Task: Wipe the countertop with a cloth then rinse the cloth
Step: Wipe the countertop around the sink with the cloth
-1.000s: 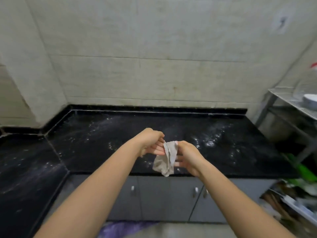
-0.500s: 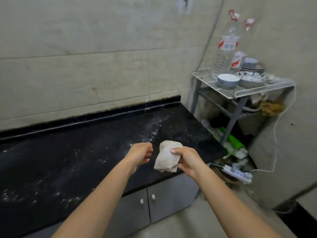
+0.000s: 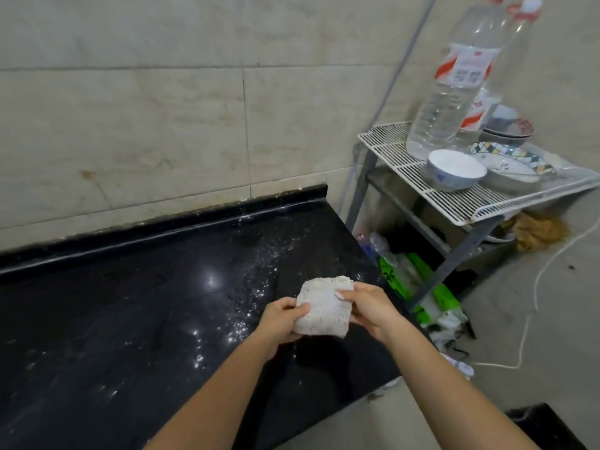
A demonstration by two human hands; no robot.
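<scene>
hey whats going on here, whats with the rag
A person is holding a folded pale cloth with both hands: the left hand grips its left edge and the right hand pinches its right side. They hold it over the right end of the black countertop, which has white specks scattered on it. Wiping does not look under way yet.

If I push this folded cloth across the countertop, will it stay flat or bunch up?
Probably floppy: the cloth, folded, curves softly between left hand and right hand. Likely light, since loose pinches hold it. It may bunch on the speckled countertop.
</scene>
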